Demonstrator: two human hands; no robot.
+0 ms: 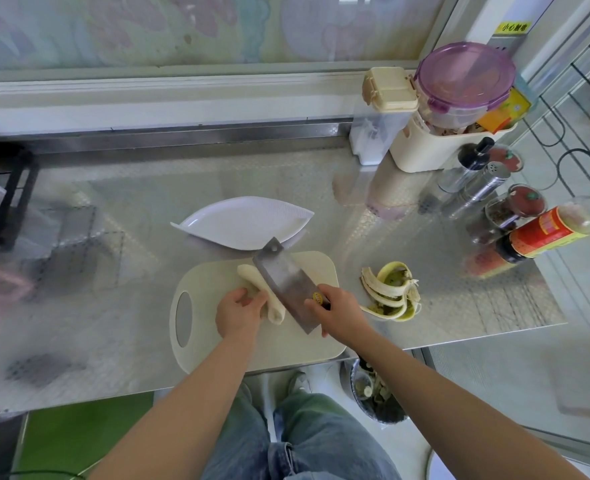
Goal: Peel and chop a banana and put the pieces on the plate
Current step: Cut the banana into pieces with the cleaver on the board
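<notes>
Cream cutting board on the steel desk, peeled banana lying on it. Fingers of the left hand curled round the banana's near end; right hand clenched on the cleaver handle, blade over the banana. White plate just behind the board.

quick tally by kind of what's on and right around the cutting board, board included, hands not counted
peeled banana: 1
cleaver: 1
cutting board: 1
white plate: 1
banana peel: 1
total: 5
</notes>
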